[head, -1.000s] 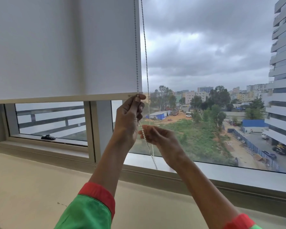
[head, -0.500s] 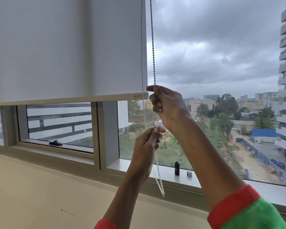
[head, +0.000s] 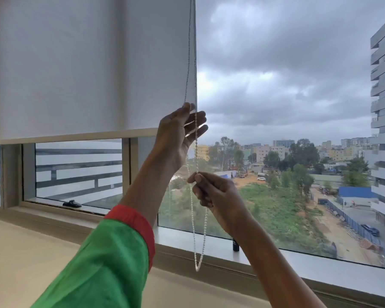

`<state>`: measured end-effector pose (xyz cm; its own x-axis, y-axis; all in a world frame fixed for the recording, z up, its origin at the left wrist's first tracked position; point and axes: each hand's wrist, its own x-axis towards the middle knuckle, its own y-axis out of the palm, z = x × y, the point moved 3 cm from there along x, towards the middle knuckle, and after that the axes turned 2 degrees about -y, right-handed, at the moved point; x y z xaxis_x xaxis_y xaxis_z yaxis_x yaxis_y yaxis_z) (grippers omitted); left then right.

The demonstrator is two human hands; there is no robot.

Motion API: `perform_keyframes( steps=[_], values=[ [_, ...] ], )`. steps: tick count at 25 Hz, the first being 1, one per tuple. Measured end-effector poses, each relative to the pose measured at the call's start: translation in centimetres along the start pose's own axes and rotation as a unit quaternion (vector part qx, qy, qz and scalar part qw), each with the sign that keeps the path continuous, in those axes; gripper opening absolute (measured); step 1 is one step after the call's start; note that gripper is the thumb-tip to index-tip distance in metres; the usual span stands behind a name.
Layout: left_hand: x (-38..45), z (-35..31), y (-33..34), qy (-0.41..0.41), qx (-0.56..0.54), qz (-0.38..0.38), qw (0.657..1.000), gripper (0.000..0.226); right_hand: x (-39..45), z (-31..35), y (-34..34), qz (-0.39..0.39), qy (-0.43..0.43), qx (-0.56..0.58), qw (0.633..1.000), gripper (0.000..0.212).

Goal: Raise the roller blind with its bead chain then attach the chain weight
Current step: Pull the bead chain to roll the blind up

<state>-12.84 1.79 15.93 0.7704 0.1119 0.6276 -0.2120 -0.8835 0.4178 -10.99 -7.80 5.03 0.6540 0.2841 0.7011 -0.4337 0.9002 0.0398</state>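
The white roller blind (head: 87, 63) covers the upper left of the window, and its bottom rail (head: 76, 135) hangs a little above the sill. The bead chain (head: 188, 63) runs down the blind's right edge. My left hand (head: 176, 138) is raised and pinches one strand between thumb and forefinger, with the other fingers spread. My right hand (head: 216, 194) is lower and to the right, closed on the other strand. Below it the chain's loop (head: 197, 263) hangs free in front of the sill. A small dark cylinder, likely the chain weight (head: 235, 245), stands on the sill behind my right forearm.
The pale window sill (head: 298, 270) runs across the lower right below the large pane. At the left is a small window with a black handle (head: 71, 204). A beige ledge (head: 31, 258) lies in front. Outside are buildings and trees.
My hands have swapped places on the chain: the left went from below up to the blind's rail, and the right came down from above. The blind's rail looks at about the same height.
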Motion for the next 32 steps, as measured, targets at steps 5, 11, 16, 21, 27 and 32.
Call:
perform_keyframes(
  steps=[5,11,16,21,27,32],
  values=[
    [-1.0,0.9,1.0,0.011,0.064,-0.024,0.998,0.03,0.7,1.0,-1.2,0.119,0.041,-0.18,0.976,0.022],
    [-4.5,4.1,-0.7,-0.025,0.017,0.0,1.0,0.031,4.1,7.4,-2.3,0.076,0.052,-0.183,0.979,0.071],
    [-4.5,5.1,-0.1,-0.035,0.11,0.04,0.993,0.028,7.8,12.5,-0.2,-0.081,-0.028,0.025,0.996,0.027],
    [-2.0,2.4,-0.8,-0.102,0.077,0.104,0.986,0.03,7.5,12.9,-0.3,-0.101,-0.036,0.002,0.994,0.019],
    [2.4,-2.9,1.2,-0.064,-0.026,0.08,0.994,0.036,4.5,7.4,-1.3,-0.057,-0.022,0.011,0.998,0.02],
    [4.0,-3.8,3.3,-0.03,0.0,-0.029,0.999,0.024,3.8,4.2,0.4,0.018,-0.021,-0.065,0.997,0.02]
  ],
)
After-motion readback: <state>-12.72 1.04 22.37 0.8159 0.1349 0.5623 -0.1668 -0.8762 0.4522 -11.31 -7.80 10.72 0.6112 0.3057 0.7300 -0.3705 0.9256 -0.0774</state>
